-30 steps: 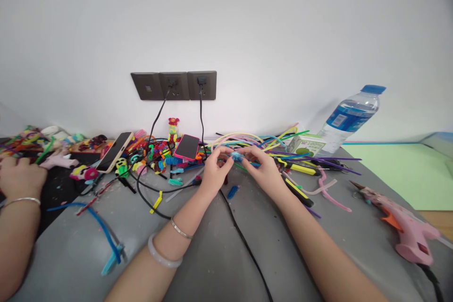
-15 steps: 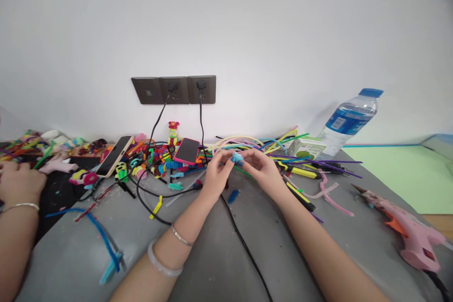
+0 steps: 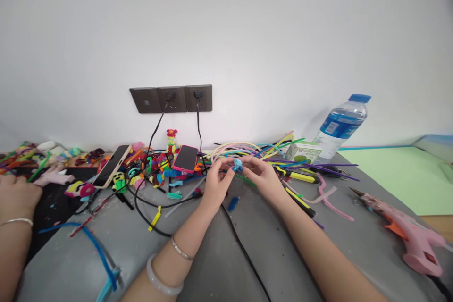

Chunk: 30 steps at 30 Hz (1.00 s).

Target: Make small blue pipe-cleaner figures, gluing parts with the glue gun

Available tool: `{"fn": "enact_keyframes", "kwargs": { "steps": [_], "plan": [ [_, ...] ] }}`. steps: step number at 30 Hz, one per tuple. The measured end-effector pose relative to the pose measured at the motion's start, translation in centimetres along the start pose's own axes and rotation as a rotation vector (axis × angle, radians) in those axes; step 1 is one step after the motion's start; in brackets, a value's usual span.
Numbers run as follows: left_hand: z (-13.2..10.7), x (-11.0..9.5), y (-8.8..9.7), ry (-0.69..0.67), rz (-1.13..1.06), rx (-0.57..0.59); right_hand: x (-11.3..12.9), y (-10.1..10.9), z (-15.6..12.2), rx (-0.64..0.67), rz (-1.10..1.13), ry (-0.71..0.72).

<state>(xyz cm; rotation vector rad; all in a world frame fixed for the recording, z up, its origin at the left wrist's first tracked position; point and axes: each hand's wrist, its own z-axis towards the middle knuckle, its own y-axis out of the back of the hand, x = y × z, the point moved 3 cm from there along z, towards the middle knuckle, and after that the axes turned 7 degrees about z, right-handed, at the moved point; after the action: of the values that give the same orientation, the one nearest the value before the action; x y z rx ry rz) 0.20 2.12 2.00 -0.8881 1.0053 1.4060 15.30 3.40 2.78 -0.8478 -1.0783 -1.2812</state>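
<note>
— Blue, that small piece (image 3: pixel 238 165); where is it?
— Just above the desk (image 3: pixel 219 255), between both hands. The left hand (image 3: pixel 215 184) and right hand (image 3: pixel 264 177) each have a grip closed on it, fingertips only. Seems mid-shaping; another bend calls for a fine, steady pinch.

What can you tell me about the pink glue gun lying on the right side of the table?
The glue gun looks like pink plastic, with an orange trigger and a dark pointed nozzle. It lies on its side at the far right of the grey table, nozzle pointing left and grip toward the near right corner. A black cord leaves the grip's end and runs out of frame. A small reddish mark, perhaps a switch, shows on the grip. Only the table touches it.
</note>
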Motion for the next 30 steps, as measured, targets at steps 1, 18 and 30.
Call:
{"fn": "enact_keyframes", "kwargs": {
  "steps": [1, 18, 30],
  "plan": [
    [0.0, 0.0, 0.0, 0.001, 0.002, -0.001, 0.0, 0.0, 0.0, 0.013, 0.014, -0.007],
    [0.3, 0.5, 0.2, 0.067, 0.030, -0.047, 0.3, 2.4, 0.4, -0.253, -0.301, 0.124],
    [-0.6, -0.2, -0.9, -0.067, 0.430, 0.267, -0.2, 1.1, -0.2, -0.039, -0.789, 0.159]
  ]
}}
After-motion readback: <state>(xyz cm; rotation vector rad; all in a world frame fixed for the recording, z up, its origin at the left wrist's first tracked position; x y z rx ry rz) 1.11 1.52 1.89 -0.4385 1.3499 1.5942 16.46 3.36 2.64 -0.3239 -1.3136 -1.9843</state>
